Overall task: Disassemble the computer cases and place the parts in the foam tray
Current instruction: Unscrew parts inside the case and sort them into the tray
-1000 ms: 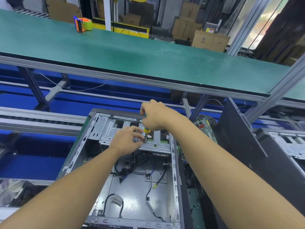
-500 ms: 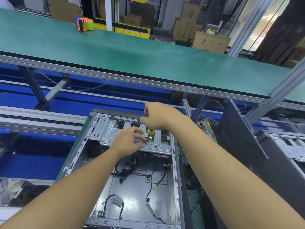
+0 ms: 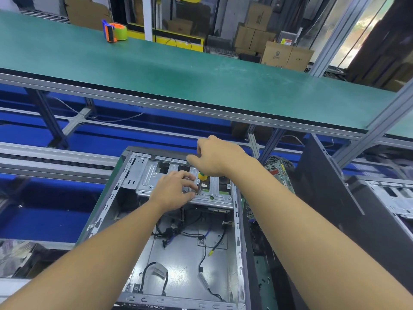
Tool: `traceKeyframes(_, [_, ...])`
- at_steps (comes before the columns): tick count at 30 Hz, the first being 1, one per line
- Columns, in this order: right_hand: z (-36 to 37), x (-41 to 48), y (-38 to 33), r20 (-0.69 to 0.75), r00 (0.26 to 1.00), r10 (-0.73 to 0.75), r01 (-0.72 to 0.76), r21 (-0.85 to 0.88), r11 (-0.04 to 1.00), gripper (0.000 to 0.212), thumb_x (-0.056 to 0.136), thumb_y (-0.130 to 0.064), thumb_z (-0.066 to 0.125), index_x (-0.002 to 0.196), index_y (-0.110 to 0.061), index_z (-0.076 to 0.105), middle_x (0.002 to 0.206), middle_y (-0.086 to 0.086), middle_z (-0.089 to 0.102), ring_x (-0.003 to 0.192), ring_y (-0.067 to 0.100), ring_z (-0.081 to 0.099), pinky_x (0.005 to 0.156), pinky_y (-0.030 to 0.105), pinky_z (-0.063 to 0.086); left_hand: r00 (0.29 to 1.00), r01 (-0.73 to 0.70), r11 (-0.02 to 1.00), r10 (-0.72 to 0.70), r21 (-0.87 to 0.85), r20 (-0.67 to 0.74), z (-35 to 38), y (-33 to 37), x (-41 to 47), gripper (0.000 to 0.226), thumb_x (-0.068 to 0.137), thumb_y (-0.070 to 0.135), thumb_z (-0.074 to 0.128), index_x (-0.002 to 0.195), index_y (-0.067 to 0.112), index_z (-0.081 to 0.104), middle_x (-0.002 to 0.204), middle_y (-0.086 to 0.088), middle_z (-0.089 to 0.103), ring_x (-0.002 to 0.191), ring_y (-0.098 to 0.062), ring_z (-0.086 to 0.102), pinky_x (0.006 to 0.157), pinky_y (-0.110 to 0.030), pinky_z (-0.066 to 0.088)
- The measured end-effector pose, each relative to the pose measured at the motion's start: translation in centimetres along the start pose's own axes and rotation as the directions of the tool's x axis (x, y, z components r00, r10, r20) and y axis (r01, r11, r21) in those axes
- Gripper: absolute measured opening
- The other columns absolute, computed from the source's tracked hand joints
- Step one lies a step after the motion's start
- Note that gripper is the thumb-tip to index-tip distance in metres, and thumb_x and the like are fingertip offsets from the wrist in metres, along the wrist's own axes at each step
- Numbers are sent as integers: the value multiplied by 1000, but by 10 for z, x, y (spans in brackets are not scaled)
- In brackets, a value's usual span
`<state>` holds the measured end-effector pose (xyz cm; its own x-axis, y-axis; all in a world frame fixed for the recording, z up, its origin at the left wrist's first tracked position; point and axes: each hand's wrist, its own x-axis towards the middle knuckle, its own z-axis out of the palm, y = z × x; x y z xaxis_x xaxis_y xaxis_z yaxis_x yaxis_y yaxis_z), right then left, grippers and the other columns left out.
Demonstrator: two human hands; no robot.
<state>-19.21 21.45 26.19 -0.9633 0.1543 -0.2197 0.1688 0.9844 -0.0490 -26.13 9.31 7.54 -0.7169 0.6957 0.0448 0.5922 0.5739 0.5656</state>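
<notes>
An open computer case (image 3: 125, 195) lies on its side in front of me, loose cables on its grey floor. A silver drive bracket (image 3: 212, 196) spans its far end. My right hand (image 3: 218, 157) grips a screwdriver (image 3: 202, 176) with a yellow and green handle, held upright with its tip down on the bracket. My left hand (image 3: 174, 189) rests on the bracket beside the tip, and its fingertips pinch the shaft low down. No foam tray is in view.
A green circuit board (image 3: 276, 170) leans just right of the case. A black side panel (image 3: 321, 186) and a second case (image 3: 391, 198) stand further right. A green-topped bench (image 3: 156, 70) runs across behind, with a tape dispenser (image 3: 115, 31) on it.
My right hand has turned a little around the screwdriver handle. The left hand and the case stay where they were.
</notes>
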Motion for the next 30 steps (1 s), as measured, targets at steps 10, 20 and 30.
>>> traceKeyframes(10, [-2,-1,2,-10,1000,-18,18,21,1000,23,95,-23,48,116,-21,55,113,1,59,100,26,54,77,40,48,1000,-1,1000,1,3,-1,-1,1,-1,10,89,43,65,95,47,72,127,28,52,121,-3,41,106,-33,32])
traceKeyframes(20, [12,3,6,-175,985,0,20,109,994,17,99,-9,51,115,-12,57,115,8,56,99,28,55,78,39,51,998,-7,999,4,-51,-56,0,5,-4,14,89,36,66,99,43,72,124,25,53,119,-4,44,104,-33,37])
traceKeyframes(30, [8,11,3,-116,991,62,-28,277,961,28,94,-31,65,87,-9,49,79,4,47,58,16,38,47,28,32,984,99,995,-100,9,150,9,27,-51,43,82,56,41,61,21,51,46,10,51,48,-11,47,51,-27,35])
